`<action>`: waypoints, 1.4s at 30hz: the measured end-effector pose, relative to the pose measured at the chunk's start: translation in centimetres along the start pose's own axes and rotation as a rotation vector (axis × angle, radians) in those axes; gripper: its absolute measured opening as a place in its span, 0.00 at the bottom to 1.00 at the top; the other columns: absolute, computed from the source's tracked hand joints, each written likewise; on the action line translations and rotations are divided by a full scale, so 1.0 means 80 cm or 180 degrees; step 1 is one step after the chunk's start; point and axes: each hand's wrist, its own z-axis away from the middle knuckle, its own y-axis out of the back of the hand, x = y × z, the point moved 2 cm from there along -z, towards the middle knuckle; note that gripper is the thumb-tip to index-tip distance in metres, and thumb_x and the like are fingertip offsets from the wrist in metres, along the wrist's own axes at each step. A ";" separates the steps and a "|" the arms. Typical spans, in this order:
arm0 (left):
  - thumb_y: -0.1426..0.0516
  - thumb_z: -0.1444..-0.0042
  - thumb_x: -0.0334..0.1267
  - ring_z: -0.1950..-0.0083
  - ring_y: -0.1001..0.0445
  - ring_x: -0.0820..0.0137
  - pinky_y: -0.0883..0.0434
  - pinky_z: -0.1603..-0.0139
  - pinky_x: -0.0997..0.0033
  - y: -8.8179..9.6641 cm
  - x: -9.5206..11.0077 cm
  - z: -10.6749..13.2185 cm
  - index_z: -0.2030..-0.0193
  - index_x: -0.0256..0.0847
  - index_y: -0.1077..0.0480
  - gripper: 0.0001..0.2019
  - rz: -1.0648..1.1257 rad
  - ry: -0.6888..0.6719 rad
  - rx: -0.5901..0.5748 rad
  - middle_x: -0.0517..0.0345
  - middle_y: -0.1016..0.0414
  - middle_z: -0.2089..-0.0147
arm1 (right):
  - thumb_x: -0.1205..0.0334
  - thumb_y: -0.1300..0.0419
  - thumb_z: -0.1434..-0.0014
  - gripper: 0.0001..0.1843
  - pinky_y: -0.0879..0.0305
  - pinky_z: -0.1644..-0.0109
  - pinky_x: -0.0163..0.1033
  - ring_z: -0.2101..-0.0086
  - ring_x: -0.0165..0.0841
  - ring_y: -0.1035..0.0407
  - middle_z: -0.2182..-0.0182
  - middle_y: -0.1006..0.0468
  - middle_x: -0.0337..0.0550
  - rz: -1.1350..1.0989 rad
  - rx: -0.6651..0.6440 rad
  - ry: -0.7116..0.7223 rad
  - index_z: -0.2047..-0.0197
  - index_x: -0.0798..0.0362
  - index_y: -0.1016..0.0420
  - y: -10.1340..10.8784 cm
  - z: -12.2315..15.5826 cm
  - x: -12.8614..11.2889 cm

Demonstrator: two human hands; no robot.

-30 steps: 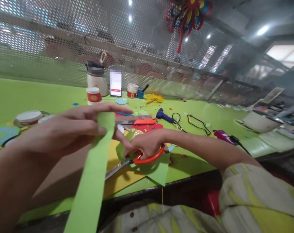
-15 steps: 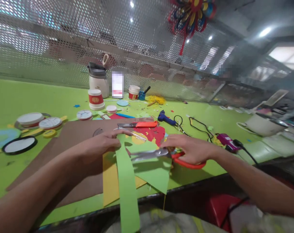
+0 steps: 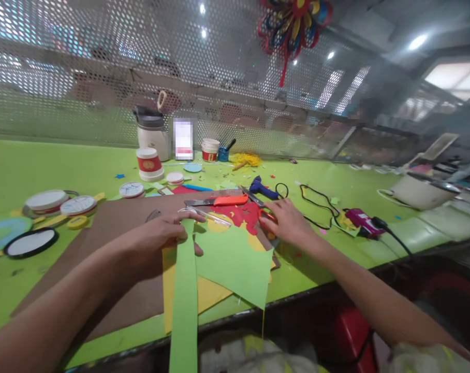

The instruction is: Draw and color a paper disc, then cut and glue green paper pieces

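My left hand [image 3: 167, 230] pinches the top of a long light green paper strip [image 3: 184, 300], which hangs down over the table's front edge. Beside it lies a larger green paper sheet [image 3: 235, 264], partly on top of yellow paper [image 3: 215, 294]. My right hand [image 3: 287, 220] is on the red-handled scissors [image 3: 255, 198], their blades pointing away from me towards the blue glue gun [image 3: 262, 189]. Its fingers curl at the handles and partly hide them. An orange utility knife [image 3: 229, 200] lies just beyond the red paper scraps [image 3: 238, 215].
A brown board [image 3: 122, 259] lies under the papers. Several round lids, a magnifier-like black ring [image 3: 31, 242], and a red-and-white cup [image 3: 149, 163] stand left. A lit phone [image 3: 184, 140] leans at the back. Black cable [image 3: 316, 194] and a purple plug block [image 3: 363, 221] lie right.
The scissors have moved away from the green paper, right and back towards the glue gun, with my right hand. The strip now hangs straighter and farther left in my left hand.
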 end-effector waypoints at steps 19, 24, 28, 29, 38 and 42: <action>0.50 0.45 0.35 0.41 0.29 0.57 0.32 0.42 0.60 -0.005 0.024 0.011 0.41 0.45 0.29 0.24 -0.1971 -0.0090 -0.0748 0.55 0.26 0.40 | 0.58 0.44 0.34 0.18 0.43 0.38 0.58 0.42 0.47 0.35 0.44 0.27 0.59 -0.0300 -0.0712 0.1716 0.45 0.58 0.26 0.001 0.044 -0.050; 0.52 0.46 0.30 0.43 0.28 0.60 0.33 0.41 0.60 -0.014 0.018 0.012 0.39 0.46 0.31 0.27 -0.2202 -0.0382 -0.0916 0.56 0.25 0.41 | 0.40 0.41 0.40 0.35 0.41 0.39 0.58 0.40 0.51 0.40 0.38 0.34 0.62 -0.0508 -0.1008 0.2078 0.38 0.56 0.31 -0.010 0.027 -0.080; 0.53 0.46 0.28 0.46 0.27 0.61 0.32 0.43 0.60 -0.017 0.009 0.011 0.38 0.48 0.32 0.29 -0.2215 -0.0472 -0.0880 0.58 0.24 0.43 | 0.47 0.41 0.38 0.33 0.44 0.35 0.56 0.37 0.48 0.43 0.38 0.33 0.60 -0.0756 -0.1025 0.2564 0.36 0.59 0.33 -0.027 0.010 -0.082; 0.52 0.47 0.28 0.47 0.26 0.61 0.32 0.44 0.60 -0.018 0.008 0.011 0.38 0.47 0.32 0.29 -0.2218 -0.0459 -0.0844 0.58 0.24 0.43 | 0.48 0.41 0.38 0.32 0.45 0.34 0.55 0.36 0.47 0.43 0.38 0.32 0.59 -0.0831 -0.0996 0.2679 0.37 0.60 0.33 -0.030 0.006 -0.080; 0.51 0.48 0.29 0.41 0.29 0.60 0.35 0.39 0.60 -0.030 0.011 0.019 0.38 0.48 0.32 0.29 -0.2154 -0.0259 -0.0877 0.58 0.25 0.40 | 0.66 0.39 0.47 0.23 0.41 0.36 0.50 0.40 0.45 0.37 0.44 0.26 0.57 -0.0838 -0.0747 0.2793 0.47 0.62 0.26 -0.030 -0.018 -0.069; 0.51 0.44 0.31 0.42 0.29 0.60 0.34 0.40 0.60 -0.029 0.010 0.020 0.39 0.48 0.32 0.26 -0.2201 -0.0374 -0.0782 0.56 0.25 0.41 | 0.67 0.44 0.38 0.09 0.34 0.43 0.52 0.46 0.45 0.33 0.49 0.25 0.60 -0.0436 -0.0521 0.2370 0.57 0.60 0.25 -0.027 -0.021 -0.083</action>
